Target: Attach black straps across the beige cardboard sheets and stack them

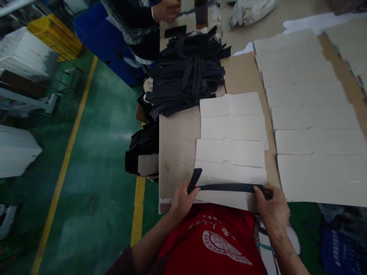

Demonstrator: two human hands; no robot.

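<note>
A narrow black strip (226, 187) lies stretched across the nearest white card sheet (229, 175) at the table's front edge. My left hand (181, 200) pinches the strip's left end, which bends upward. The strip's right end is pinched by my right hand (271, 208). Both hands rest against the card's near edge, just above my red shirt.
Several more white card sheets (232, 130) overlap in a column behind, and a longer column (312, 114) lies to the right. A heap of black strips (186, 72) sits farther back. Another person (137, 23) works at the far end. Green floor with yellow lines lies left.
</note>
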